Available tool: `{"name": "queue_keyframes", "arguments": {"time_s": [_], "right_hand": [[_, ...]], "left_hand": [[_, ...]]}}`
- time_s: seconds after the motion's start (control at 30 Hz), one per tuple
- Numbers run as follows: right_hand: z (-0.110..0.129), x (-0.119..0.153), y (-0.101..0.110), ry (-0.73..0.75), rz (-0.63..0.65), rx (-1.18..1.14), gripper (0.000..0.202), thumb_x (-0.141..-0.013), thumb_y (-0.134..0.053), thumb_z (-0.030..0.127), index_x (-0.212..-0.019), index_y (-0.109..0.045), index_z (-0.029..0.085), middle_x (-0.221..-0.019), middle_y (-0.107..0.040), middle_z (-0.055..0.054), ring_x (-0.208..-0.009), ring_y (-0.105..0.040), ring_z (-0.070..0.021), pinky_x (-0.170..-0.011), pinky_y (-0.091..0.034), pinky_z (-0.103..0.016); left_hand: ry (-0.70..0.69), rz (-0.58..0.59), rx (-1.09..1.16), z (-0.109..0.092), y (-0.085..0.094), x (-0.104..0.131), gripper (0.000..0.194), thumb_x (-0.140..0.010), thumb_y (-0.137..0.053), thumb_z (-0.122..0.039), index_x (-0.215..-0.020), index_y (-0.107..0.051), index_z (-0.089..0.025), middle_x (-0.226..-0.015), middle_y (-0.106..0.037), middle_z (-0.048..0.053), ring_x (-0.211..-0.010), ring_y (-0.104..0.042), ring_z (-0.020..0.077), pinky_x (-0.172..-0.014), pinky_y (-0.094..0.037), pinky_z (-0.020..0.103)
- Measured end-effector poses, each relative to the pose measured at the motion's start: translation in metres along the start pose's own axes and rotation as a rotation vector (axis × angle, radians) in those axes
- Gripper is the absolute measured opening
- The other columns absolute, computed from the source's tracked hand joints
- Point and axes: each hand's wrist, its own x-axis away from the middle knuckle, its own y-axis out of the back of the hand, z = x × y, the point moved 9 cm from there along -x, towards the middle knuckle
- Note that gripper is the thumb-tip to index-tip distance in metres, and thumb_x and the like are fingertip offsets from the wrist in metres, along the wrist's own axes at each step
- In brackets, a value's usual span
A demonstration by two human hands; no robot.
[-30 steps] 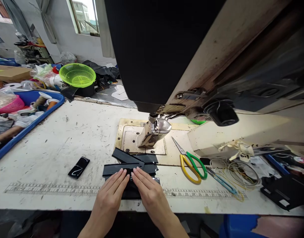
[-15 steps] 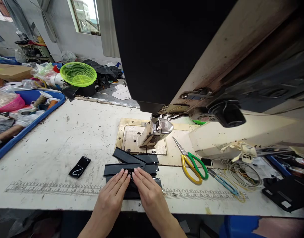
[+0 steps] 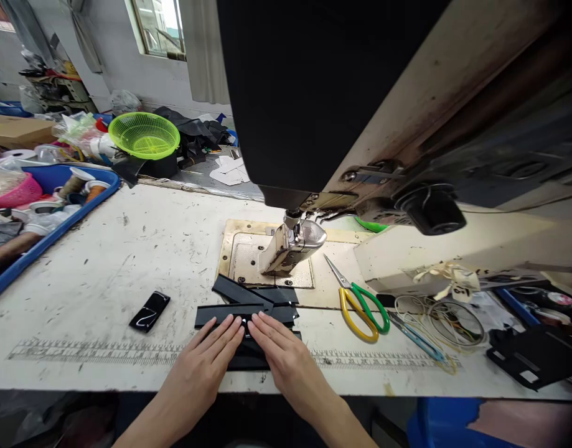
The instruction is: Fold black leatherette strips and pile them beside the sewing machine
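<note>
Several black strips (image 3: pixel 229 313), leather-like, lie overlapping on the white table in front of the sewing machine. My left hand (image 3: pixel 206 354) rests flat on their near part, fingers stretched out and slightly apart. Beside it my right hand (image 3: pixel 283 348) lies palm down on the same strips, fingers extended and angled toward the left ones. A narrow gap with a shiny black spot shows between the fingertips. What lies under the palms is hidden. Further left is a separate glossy black piece (image 3: pixel 149 311).
Ahead stands the sewing machine's post (image 3: pixel 292 249), under the large machine head (image 3: pixel 332 93). Scissors (image 3: pixel 360 305) with yellow and green handles and a light-blue cutter (image 3: pixel 419 339) lie to the right. A blue tray (image 3: pixel 75 214) of thread spools is left; a green basket (image 3: pixel 145 137) stands behind.
My left hand's fingers have spread a little, and both forearms splay wider. The strips stay where they were on the table; the view has shifted slightly.
</note>
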Motion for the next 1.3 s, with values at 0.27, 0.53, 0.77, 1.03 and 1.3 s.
{"name": "queue_keyframes", "arguments": {"time_s": [0.27, 0.53, 0.77, 1.03, 1.3], "right_hand": [[0.020, -0.007, -0.006, -0.100, -0.051, 0.022, 0.041, -0.100, -0.053, 0.017, -0.141, -0.055, 0.012, -0.144, -0.058, -0.018, -0.137, -0.053, -0.0308, -0.117, -0.043, -0.054], [-0.021, 0.011, 0.038, -0.244, -0.234, -0.140, 0.039, -0.102, -0.035, 0.007, -0.134, -0.053, 0.020, -0.121, -0.073, -0.010, -0.115, -0.070, -0.0179, -0.092, -0.061, -0.031], [0.017, 0.025, 0.018, -0.078, -0.203, -0.107, 0.051, -0.092, -0.042, -0.001, -0.134, -0.058, 0.023, -0.122, -0.073, -0.004, -0.118, -0.067, -0.0203, -0.106, -0.055, -0.043], [-0.019, 0.015, 0.028, -0.348, -0.339, 0.031, 0.030, -0.102, -0.052, 0.025, -0.132, -0.059, 0.023, -0.110, -0.068, -0.011, -0.099, -0.064, -0.0267, -0.088, -0.054, -0.049], [-0.022, -0.022, 0.017, -0.433, -0.351, 0.134, 0.019, -0.102, -0.050, 0.035, -0.102, -0.065, 0.023, -0.099, -0.067, -0.009, -0.094, -0.057, -0.0285, -0.096, -0.036, -0.054]], "left_hand": [[0.050, 0.058, 0.191, 0.006, 0.000, -0.010, 0.057, -0.094, -0.044, -0.009, -0.151, -0.043, -0.017, -0.153, -0.050, 0.009, -0.140, -0.050, 0.0221, -0.112, -0.048, 0.038], [0.187, 0.014, 0.391, 0.048, 0.016, -0.029, 0.026, -0.099, -0.057, -0.031, -0.124, -0.063, -0.028, -0.120, -0.075, -0.001, -0.100, -0.075, 0.0149, -0.081, -0.061, 0.022], [0.260, -0.242, 0.299, 0.052, 0.043, -0.014, 0.025, -0.101, -0.052, -0.024, -0.120, -0.068, -0.028, -0.111, -0.078, -0.002, -0.098, -0.075, 0.0141, -0.085, -0.061, 0.023], [0.690, -0.348, -0.067, 0.106, 0.089, 0.073, 0.051, -0.097, -0.058, -0.047, -0.145, -0.052, -0.030, -0.137, -0.063, 0.010, -0.126, -0.058, 0.0375, -0.101, -0.050, 0.058], [0.628, -0.109, 0.179, 0.093, 0.016, 0.013, 0.022, -0.099, -0.049, -0.036, -0.108, -0.066, -0.027, -0.115, -0.069, 0.007, -0.105, -0.065, 0.0278, -0.089, -0.050, 0.048]]}}
